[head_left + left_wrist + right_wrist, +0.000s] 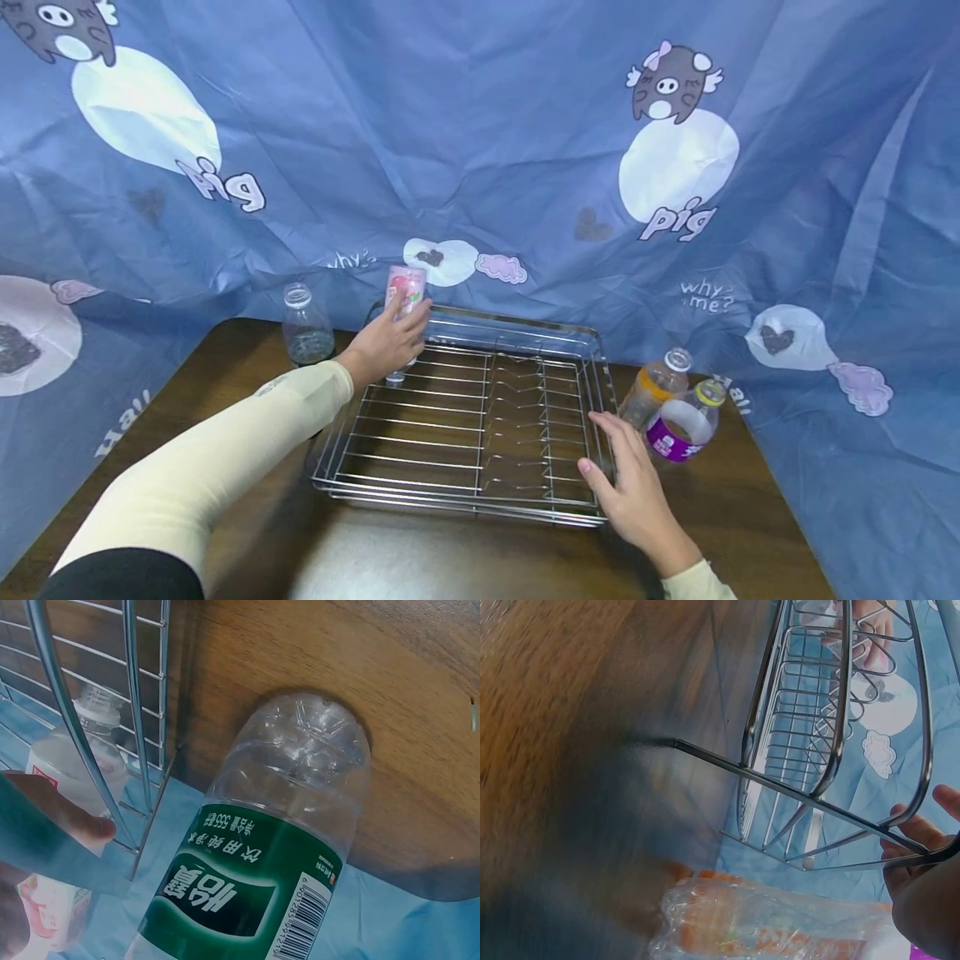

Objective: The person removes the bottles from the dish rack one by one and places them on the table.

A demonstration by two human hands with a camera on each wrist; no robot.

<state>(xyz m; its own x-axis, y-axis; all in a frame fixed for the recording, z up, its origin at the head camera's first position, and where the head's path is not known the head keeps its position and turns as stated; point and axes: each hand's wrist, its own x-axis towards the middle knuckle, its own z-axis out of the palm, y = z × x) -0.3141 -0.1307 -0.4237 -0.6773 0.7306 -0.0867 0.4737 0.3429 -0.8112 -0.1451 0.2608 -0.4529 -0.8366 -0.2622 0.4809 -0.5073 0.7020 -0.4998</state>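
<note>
My left hand (386,340) grips a clear plastic bottle with a pink label (406,283), held upside down with its neck low at the rack's far left corner. In the left wrist view, the uncapped neck of this bottle (97,712) shows behind the wires. The metal wire dish rack (780,787) stands on the table between my hands. At its right side is my right hand (630,483), fingers extended and thumb apart, right at the rim. Left of the rack stands a clear bottle with a green label (225,877).
Beyond the rack's right side stand an uncapped bottle with an orange label (655,387) and one with a purple label and yellow neck ring (681,427). A blue printed cloth (480,150) hangs behind the brown wooden table (390,558).
</note>
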